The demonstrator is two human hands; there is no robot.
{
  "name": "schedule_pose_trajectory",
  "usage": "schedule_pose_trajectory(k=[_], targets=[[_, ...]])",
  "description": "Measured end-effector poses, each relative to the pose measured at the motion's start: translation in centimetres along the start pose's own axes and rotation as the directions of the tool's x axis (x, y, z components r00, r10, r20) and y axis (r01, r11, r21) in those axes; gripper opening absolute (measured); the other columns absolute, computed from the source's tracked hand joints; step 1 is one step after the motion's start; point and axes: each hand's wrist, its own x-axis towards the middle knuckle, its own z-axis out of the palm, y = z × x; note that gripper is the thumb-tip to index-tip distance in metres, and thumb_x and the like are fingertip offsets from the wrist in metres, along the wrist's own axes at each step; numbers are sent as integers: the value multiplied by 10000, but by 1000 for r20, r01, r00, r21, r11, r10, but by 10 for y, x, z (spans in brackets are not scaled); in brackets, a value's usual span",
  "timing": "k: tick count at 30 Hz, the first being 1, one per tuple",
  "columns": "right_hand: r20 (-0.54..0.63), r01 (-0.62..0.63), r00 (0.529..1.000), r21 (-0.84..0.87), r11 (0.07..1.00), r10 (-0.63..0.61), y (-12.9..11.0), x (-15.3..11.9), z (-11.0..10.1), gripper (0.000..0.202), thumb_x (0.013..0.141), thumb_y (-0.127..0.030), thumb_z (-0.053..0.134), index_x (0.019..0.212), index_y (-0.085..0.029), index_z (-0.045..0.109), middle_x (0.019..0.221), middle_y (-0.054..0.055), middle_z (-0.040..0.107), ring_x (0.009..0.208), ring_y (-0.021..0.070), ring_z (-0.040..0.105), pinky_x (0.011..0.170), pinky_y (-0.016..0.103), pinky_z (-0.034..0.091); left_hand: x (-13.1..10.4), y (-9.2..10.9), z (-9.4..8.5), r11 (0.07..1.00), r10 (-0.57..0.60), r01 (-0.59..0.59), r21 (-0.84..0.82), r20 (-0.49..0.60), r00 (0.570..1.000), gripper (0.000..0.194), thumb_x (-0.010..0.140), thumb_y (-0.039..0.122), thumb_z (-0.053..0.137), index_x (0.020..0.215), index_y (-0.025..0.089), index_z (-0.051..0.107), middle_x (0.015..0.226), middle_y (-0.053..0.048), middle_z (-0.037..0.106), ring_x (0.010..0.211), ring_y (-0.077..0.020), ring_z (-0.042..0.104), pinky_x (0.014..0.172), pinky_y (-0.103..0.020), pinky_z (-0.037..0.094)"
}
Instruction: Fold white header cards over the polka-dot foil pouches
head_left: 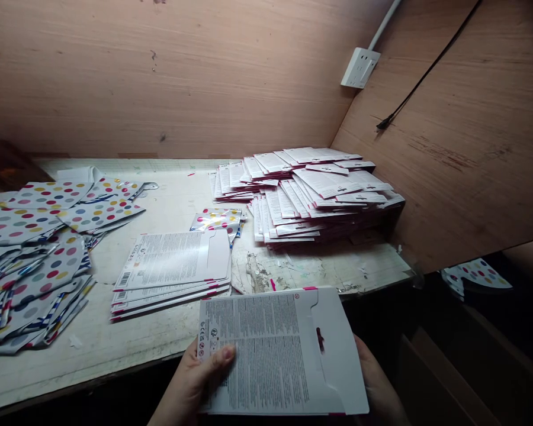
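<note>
A flat white printed envelope (262, 355) with pink edge marks and a hang-hole flap is held up at the table's front edge. My left hand (199, 373) grips its left side, thumb on the printed face. At its right edge is my right hand (375, 378), wrapped behind it with the fingertips hidden. Just beyond, a short stack of similar envelopes (173, 260) lies on the table (160, 337). A small dotted foil piece (217, 220) sits behind that stack.
Dotted foil pieces (48, 260) are heaped on the left. A large pile of envelopes (311, 195) stands at the back right against the wooden wall (448, 148). Below right are cardboard flaps (444, 378) and part of a person's arm (530, 260) near another dotted piece (479, 274).
</note>
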Motion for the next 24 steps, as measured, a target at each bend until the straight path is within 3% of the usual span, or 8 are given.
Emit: schedule_pose_trajectory(k=[5, 9, 11, 14, 18, 21, 24], targets=[[-57, -63, 996, 105, 992, 70, 3, 0, -1, 408, 498, -318, 912, 857, -231, 739, 706, 10, 721, 587, 183, 660, 553, 282, 543, 1, 2, 1, 1000, -16, 15, 18, 34, 999, 544, 607, 329, 860, 1039, 94, 627, 872, -144, 750, 767, -306, 720, 614, -338, 553], [-37, 101, 994, 22, 995, -100, 4, -2, 2, 386, 565, -295, 877, 924, -240, 747, 712, 9, 715, 601, 167, 640, 529, 243, 518, 1, 1, -2, 998, -52, 51, 34, 49, 997, 523, 627, 302, 848, 1059, 104, 628, 955, -156, 747, 756, -295, 723, 605, -334, 553], [1, 170, 985, -41, 985, -170, 4, -2, 1, 414, 592, -249, 858, 989, -248, 741, 697, 1, 703, 585, 157, 619, 515, 233, 504, 0, 1, -3, 998, -53, 52, 34, 44, 998, 539, 628, 288, 848, 1087, 112, 626, 972, -151, 746, 758, -284, 723, 612, -324, 553], [70, 150, 987, -62, 987, -146, 4, -2, -6, 448, 599, -234, 857, 1030, -243, 735, 677, 3, 690, 575, 157, 608, 510, 234, 496, -1, 1, -5, 998, -57, 55, 38, 38, 998, 573, 616, 292, 853, 1109, 113, 622, 937, -138, 752, 713, -277, 719, 601, -326, 552], [156, 62, 986, 15, 998, -63, 7, -4, -15, 400, 693, -406, 811, 1055, -263, 721, 848, 53, 730, 738, 214, 677, 659, 309, 537, -1, 3, -7, 998, -54, 53, 46, 22, 998, 578, 635, 320, 837, 1118, 97, 610, 929, -149, 750, 663, -288, 711, 574, -354, 553], [190, 76, 979, 17, 997, -78, 8, -5, -16, 439, 707, -458, 790, 1098, -280, 702, 906, 58, 727, 781, 224, 678, 742, 354, 533, 0, 4, -6, 998, -46, 45, 39, 10, 999, 543, 648, 315, 827, 1099, 103, 610, 937, -147, 749, 686, -296, 715, 587, -362, 557], [244, 122, 965, -90, 989, -97, 7, -4, -12, 310, 685, -395, 807, 933, -222, 737, 815, 59, 706, 712, 221, 654, 663, 341, 529, 0, 4, -5, 998, -42, 41, 47, 11, 999, 500, 631, 317, 836, 1035, 104, 631, 910, -149, 750, 747, -319, 722, 607, -359, 559]])
